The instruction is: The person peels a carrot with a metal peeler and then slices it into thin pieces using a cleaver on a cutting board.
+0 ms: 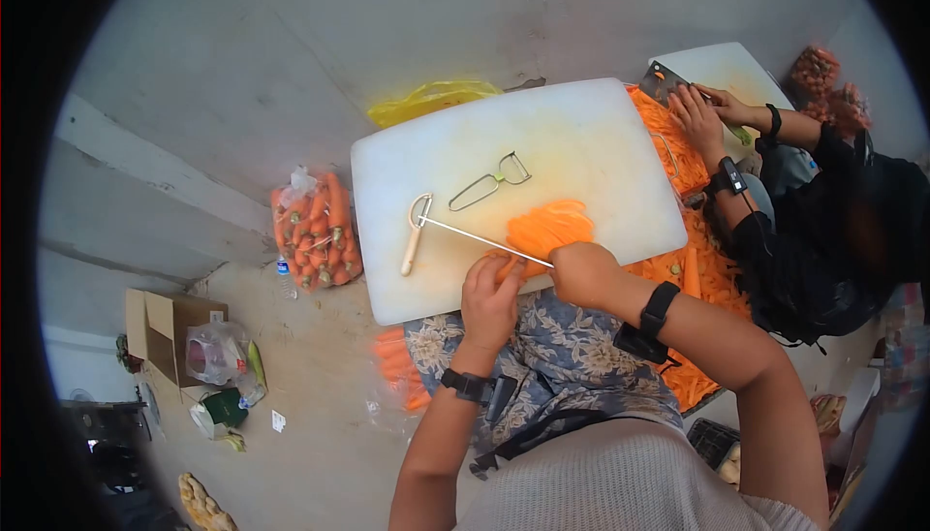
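My right hand (584,274) grips a knife (475,234), its blade seen nearly edge-on and pointing left across the white cutting board (581,134). At the board's near edge, my left hand (489,303) has its fingers closed on a carrot (506,267), partly hidden by the fingers and the blade. Thin carrot slices (550,226) lie fanned in a pile just beyond the knife. A peeler with a pale handle (412,248) lies left of the blade tip. Farther up the board rests a metal peeler (475,190).
A bag of carrots (318,231) stands left of the board, beside a water bottle (287,279). Cut carrots (693,371) are heaped at right. There, a co-worker's hands (699,112) hold a cleaver (661,82) at another board (717,64). A cardboard box (165,332) sits at far left.
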Demonstrator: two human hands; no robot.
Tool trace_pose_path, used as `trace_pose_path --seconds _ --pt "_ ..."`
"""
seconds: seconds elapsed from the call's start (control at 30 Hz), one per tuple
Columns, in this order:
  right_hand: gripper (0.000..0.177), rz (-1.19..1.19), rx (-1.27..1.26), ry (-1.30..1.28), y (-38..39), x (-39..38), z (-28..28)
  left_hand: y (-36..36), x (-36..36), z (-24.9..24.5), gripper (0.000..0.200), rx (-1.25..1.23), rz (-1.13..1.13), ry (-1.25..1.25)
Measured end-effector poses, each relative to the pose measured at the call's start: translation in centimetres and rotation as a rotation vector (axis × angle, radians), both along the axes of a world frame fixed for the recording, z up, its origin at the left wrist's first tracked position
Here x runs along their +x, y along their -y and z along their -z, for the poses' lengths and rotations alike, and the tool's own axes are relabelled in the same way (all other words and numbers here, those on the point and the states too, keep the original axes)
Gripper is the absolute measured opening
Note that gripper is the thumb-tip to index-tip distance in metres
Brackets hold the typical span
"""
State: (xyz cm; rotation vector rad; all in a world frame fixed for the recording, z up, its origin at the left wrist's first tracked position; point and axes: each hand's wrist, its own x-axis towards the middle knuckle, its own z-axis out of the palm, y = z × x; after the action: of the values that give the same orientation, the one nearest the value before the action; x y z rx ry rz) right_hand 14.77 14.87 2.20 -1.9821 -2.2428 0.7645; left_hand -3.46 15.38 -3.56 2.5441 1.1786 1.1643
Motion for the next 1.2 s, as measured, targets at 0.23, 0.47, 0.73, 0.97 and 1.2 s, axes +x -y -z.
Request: trace_pose_path --seconds 0.23,0.47,0.73,0.97,1.2 --pt "0.016 -0.003 0.135 -0.008 1.2 0.8 -4.2 0.3 0.3 0.2 0.034 0.027 -0.043 -0.030" --pt "0.010 -0.030 0.262 -0.076 4.2 0.7 -4.7 0.4 0.3 -0.1 0.027 0.017 -0.051 -0.027" --pt "0.013 -0.061 0.179 0.019 5.3 0.8 -4.6 0.6 0.1 0.3 0.020 0.023 -0.099 -0.047" --pt "0.013 -0.027 0.153 -0.016 6.5 2.8 -4.9 0.3 -0.2 0.7 0.020 0.013 -0.055 -0.017" --pt "0.010 -0.070 -0.009 0.079 4.6 1.8 -5.5 -0.4 -0.4 -0.2 0.024 -0.039 -0.030 0.023"
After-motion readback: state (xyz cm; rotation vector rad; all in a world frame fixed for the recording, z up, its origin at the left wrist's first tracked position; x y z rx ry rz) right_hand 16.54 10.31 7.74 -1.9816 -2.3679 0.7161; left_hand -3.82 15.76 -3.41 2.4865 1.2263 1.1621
